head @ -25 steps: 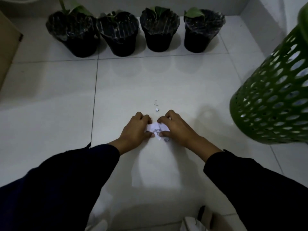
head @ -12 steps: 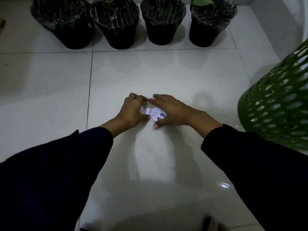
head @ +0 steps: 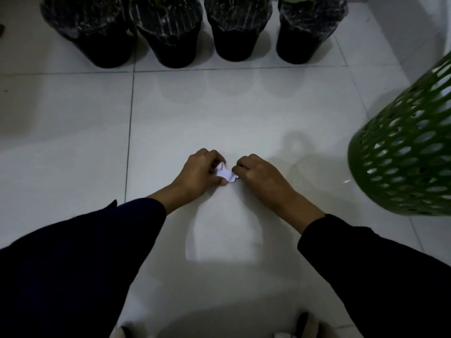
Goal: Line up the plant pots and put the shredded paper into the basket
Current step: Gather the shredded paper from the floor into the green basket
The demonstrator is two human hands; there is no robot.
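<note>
Your right hand was lying flat over the paper half a second ago, and now its fingers are curled in, so both hands have the paper bunched up between them. The little loose bits that lay on the floor ahead of your hands a second ago are gone from view too. I think you swept them into the pile.

Your left hand curls round one side of the shredded paper, with the thumb tucked under it. Your right hand pinches the other side. The two hands are close together and only a small white lump shows in the gap. You hold it this way so no scraps can slip out. I cannot tell if the lump is off the white floor yet or just on it.

Far from you, the four plant pots stand side by side in a row by the wall. That row looks done.

On your right stands the green basket, full of holes and well apart from your hands. It is there so the paper has only a short way to go. I think the next job is to lift the bunch and drop it in from the top. Squeeze it tight, since tiny bits could fall through those holes.
</note>
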